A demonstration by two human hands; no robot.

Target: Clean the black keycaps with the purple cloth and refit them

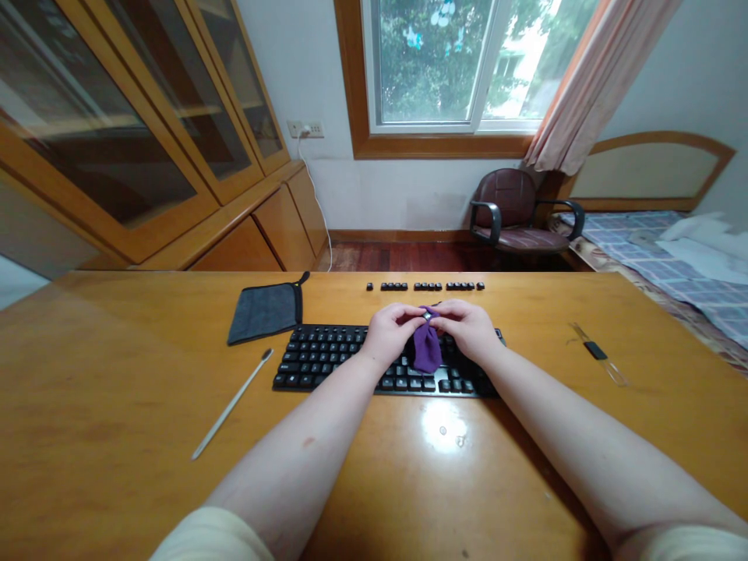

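Note:
My left hand [390, 331] and my right hand [471, 329] meet above a black keyboard [324, 358]. Between their closed fingertips they pinch a purple cloth [427, 354], which hangs down over the keys. A small piece with a pale glint [427, 315], perhaps a keycap, shows in the cloth at the fingertips; its far side is hidden. Behind the hands, removed black keycaps [428, 287] stand in a row of small groups along the table's far edge. My hands and the cloth cover part of the keyboard's right half.
A dark grey cloth [266, 312] with black edging lies at the back left. Left of the keyboard is a thin white-handled brush [232, 403]. To the right rests a wire keycap puller [596, 351]. A chair [508, 210] stands beyond the wooden table [117, 421].

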